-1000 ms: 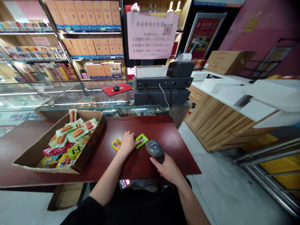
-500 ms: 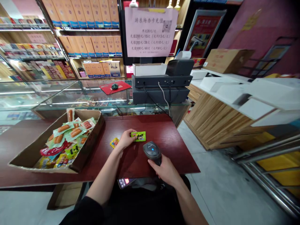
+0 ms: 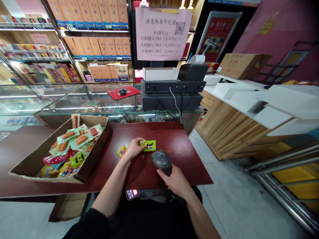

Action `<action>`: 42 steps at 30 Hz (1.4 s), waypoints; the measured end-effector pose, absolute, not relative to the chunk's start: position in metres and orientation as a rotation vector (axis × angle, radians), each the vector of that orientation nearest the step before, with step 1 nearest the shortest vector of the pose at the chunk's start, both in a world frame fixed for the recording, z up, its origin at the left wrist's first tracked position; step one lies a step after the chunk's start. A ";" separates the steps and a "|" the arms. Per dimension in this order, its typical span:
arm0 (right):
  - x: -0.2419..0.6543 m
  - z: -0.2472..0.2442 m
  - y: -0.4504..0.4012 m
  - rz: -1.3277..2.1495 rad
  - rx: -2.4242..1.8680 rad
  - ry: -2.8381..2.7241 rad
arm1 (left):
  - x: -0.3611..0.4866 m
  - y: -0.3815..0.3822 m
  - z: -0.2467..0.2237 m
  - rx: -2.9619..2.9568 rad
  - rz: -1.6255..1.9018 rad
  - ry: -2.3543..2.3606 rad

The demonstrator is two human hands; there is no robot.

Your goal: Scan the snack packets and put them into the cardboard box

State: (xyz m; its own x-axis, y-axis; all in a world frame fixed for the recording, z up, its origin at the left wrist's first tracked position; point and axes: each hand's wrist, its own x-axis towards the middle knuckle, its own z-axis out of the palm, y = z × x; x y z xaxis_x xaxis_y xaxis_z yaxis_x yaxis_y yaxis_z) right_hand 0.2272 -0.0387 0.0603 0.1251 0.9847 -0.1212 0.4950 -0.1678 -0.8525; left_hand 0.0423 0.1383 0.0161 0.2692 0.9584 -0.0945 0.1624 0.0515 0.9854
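My left hand [image 3: 135,148] is closed on the left end of a small green snack packet [image 3: 150,145] at the dark red table [image 3: 174,132]. Wrapped round the handle of a dark grey barcode scanner [image 3: 161,159] is my right hand [image 3: 176,181]. The scanner's head points toward the packet, a short gap apart from it. Just left of my left wrist lies a yellow snack packet [image 3: 122,151]. Farther left, an open cardboard box [image 3: 96,156] holds several wrapped sausages [image 3: 81,140] and other small packets.
Behind the table stands a glass display case [image 3: 99,106] with a red mouse pad [image 3: 129,91] on top. A black cash drawer [image 3: 171,101] carries a receipt printer [image 3: 193,72]. A phone [image 3: 133,194] shows at the table's front edge. Metal rails [image 3: 281,186] stand right.
The blue light on the scanner's head has gone out. Both hands keep their places with the packet and scanner; the view has shifted slightly.
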 end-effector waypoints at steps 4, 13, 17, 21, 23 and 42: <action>0.226 0.059 -0.039 0.949 -1.762 -1.429 | 0.041 0.137 0.017 1.394 0.865 1.155; 0.228 0.058 -0.032 0.964 -1.707 -1.422 | 0.026 0.130 0.027 1.360 0.916 1.188; 0.220 0.063 -0.021 1.040 -1.694 -1.459 | 0.003 0.128 0.045 1.334 0.985 1.177; 0.200 0.073 -0.004 1.058 -1.623 -1.548 | -0.039 0.127 0.079 1.371 1.137 1.219; 0.188 0.079 0.004 1.071 -1.578 -1.598 | -0.067 0.126 0.100 1.401 1.235 1.264; 0.112 0.104 0.048 1.217 -1.329 -1.862 | -0.225 0.094 0.147 1.444 1.605 1.817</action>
State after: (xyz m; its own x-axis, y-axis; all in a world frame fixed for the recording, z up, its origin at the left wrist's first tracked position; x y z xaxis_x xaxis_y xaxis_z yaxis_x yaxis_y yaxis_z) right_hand 0.1121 0.0476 0.1040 -0.3648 0.9284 -0.0706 0.4372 0.1039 -0.8933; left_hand -0.2254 0.0939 0.1474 -0.4388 0.8212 0.3647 0.4632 -0.1411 0.8750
